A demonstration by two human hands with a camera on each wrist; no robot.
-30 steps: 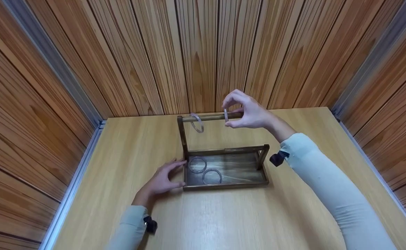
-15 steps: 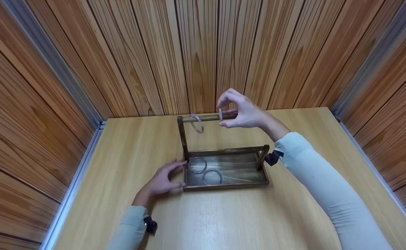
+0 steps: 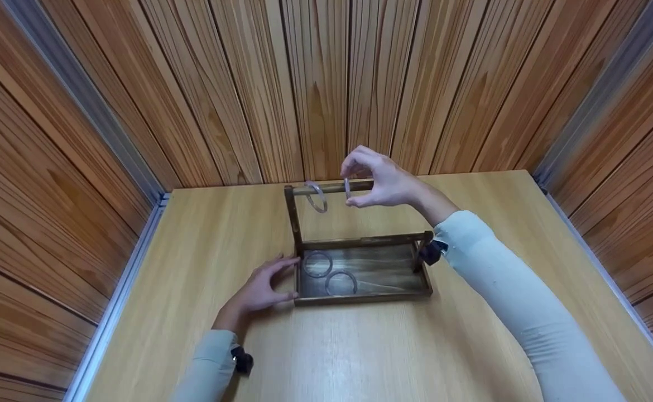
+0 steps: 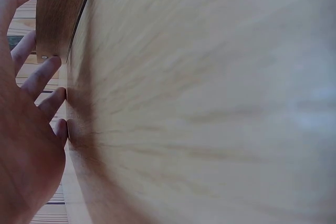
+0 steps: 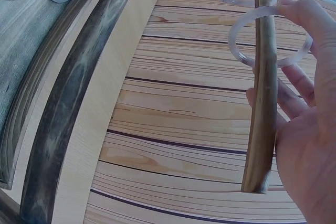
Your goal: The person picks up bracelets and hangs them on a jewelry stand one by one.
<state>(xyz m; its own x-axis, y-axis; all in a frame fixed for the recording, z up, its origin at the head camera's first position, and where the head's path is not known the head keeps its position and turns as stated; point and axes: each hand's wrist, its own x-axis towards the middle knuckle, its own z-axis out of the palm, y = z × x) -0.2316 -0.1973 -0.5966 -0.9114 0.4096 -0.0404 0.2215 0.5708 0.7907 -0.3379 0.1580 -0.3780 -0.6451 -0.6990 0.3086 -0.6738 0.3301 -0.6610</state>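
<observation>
My right hand (image 3: 379,178) pinches a pale translucent bangle (image 3: 347,188) between thumb and fingers. In the right wrist view, the upper bar (image 5: 265,87) of a dark wooden stand passes through this bangle. A second bangle (image 3: 322,196) hangs farther left on the same bar, by the post (image 3: 293,220). Two more bangles, one at the left (image 3: 305,265) and one nearer the middle (image 3: 355,285), lie in the stand's tray (image 3: 363,300). My left hand (image 3: 259,287), its fingers spread, touches the tray's left end; the left wrist view shows fingertips against the wooden side (image 4: 60,17).
A lower bar (image 3: 371,242) runs along the tray's back, with a short post (image 3: 424,245) at its right end, partly behind the right wrist camera (image 3: 432,252). The stand rests on a light wooden table (image 3: 209,240). Plank walls (image 3: 326,95) enclose the back and sides.
My right hand has moved left along the upper bar with its bangle, closer to the hanging one. The left hand and the tray's bangles have stayed in place.
</observation>
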